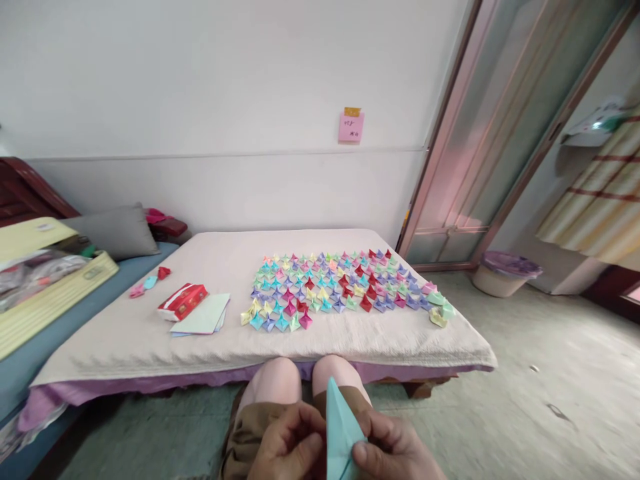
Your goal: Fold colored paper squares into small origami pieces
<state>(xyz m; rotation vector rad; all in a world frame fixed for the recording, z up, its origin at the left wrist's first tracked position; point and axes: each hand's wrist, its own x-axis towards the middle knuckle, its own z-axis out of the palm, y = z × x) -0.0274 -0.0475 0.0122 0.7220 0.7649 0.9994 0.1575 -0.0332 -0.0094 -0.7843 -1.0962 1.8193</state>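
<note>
A light blue folded paper (pixel 341 427) with a pointed top is held upright above my lap. My right hand (pixel 390 445) pinches its right edge between thumb and fingers. On the paper's left side is my left hand (pixel 295 443), its thumb and fingers curled together close to the edge; whether it grips the paper is hard to see. Many small folded paper pieces (pixel 320 283) in several colours stand in rows on the cloth-covered table (pixel 150 347). Left of them lies a stack of pale paper sheets (pixel 204 315).
A red packet (pixel 183 301) touches the paper stack. Small pink, blue and red pieces (pixel 150 283) lie further left. An open yellow box (pixel 55 293) and a grey cushion (pixel 115 232) are at the left. A lined bin (pixel 505 273) stands on the floor at the right.
</note>
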